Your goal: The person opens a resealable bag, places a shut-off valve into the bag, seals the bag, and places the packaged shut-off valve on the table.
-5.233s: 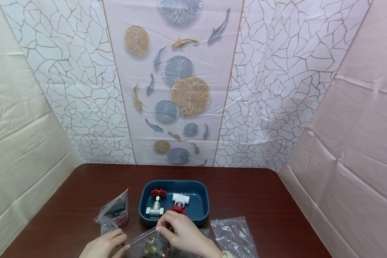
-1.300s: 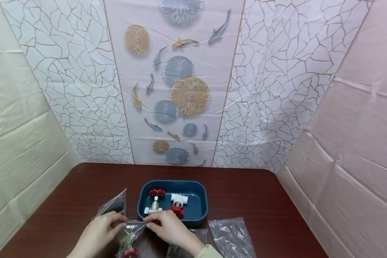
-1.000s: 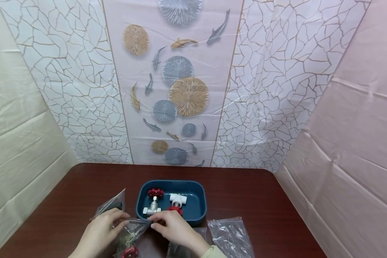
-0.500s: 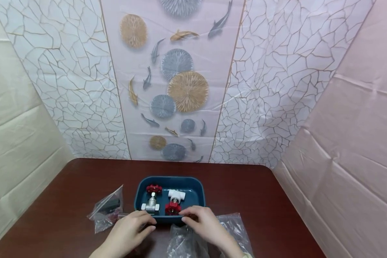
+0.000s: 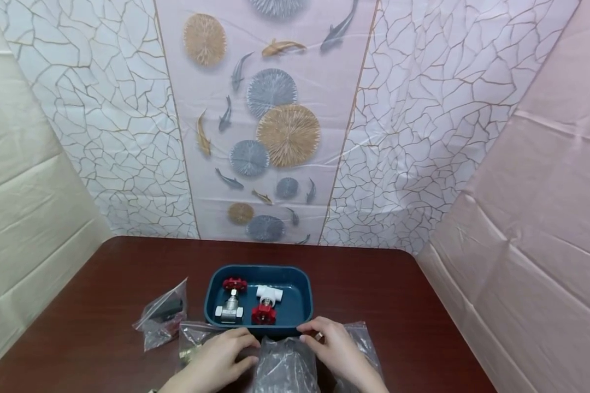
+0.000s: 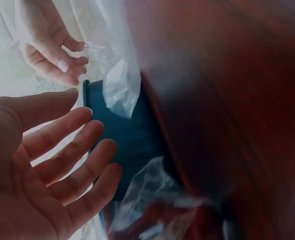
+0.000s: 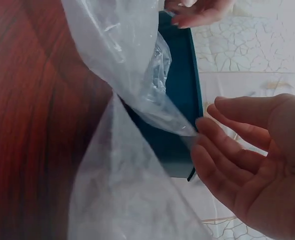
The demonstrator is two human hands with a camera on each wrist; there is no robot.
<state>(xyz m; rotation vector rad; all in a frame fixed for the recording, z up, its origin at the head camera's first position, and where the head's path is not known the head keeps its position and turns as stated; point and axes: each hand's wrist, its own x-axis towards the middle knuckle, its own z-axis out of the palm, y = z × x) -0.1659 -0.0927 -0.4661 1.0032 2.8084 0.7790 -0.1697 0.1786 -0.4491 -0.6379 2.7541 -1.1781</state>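
Observation:
My left hand (image 5: 224, 357) and right hand (image 5: 330, 345) lie open on either side of a crumpled empty clear bag (image 5: 285, 365), just in front of the blue tray (image 5: 306, 290). In the left wrist view, the left hand (image 6: 62, 165) has its fingers spread straight and holds nothing. Seen from the right wrist, the right hand (image 7: 247, 165) is open too, its fingertips touching a corner of the clear bag (image 7: 122, 65). The tray holds a silver valve with a red handle (image 5: 230, 307) and a white fitting with a red handle (image 5: 267, 299).
A clear bag with a brass valve (image 5: 193, 341) lies by the left hand. Further left stands a bag with a dark part (image 5: 162, 317). Another flat clear bag (image 5: 366, 341) lies under the right hand. Draped sheets wall in the dark wooden table (image 5: 103, 284).
Both hands let go of the bag with the brass valve, which now lies to the left. They moved right to the empty clear bag in front of the tray.

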